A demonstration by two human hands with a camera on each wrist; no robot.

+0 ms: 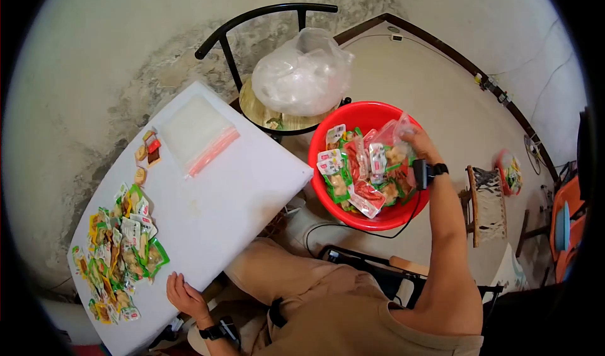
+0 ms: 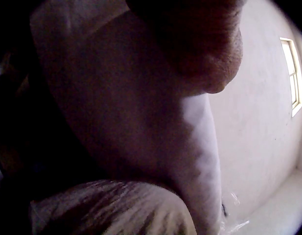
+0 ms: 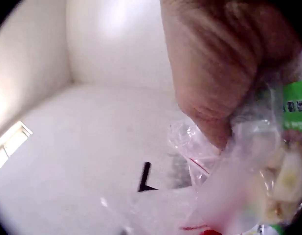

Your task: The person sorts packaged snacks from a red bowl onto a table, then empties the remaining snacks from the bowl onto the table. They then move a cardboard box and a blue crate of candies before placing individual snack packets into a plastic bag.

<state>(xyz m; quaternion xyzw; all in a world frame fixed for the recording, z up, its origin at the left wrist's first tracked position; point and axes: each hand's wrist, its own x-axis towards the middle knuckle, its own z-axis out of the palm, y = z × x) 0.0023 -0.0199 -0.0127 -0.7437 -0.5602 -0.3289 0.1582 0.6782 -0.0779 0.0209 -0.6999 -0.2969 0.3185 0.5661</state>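
Observation:
My right hand (image 1: 421, 145) is at the right side of a red basin (image 1: 319, 186) and grips a clear plastic zip bag (image 1: 401, 129). In the right wrist view red lines show on the bag (image 3: 197, 169), and a snack packet with a green label (image 3: 295, 105) appears beside or inside it. Several small snack packets (image 1: 336, 178) with green, white and red printing fill the basin. My left hand (image 1: 186, 296) rests on the near edge of the white table (image 1: 208, 217), fingers loose, holding nothing. A pile of snack packets (image 1: 120, 249) lies just beyond it.
Flat clear zip bags (image 1: 198, 132) with pink-red tops lie stacked on the table, near a few small wrapped pieces (image 1: 140, 175). A large clear plastic bag (image 1: 302, 75) sits on a black-framed chair (image 1: 265, 12) behind the basin. A small rack (image 1: 488, 201) stands right.

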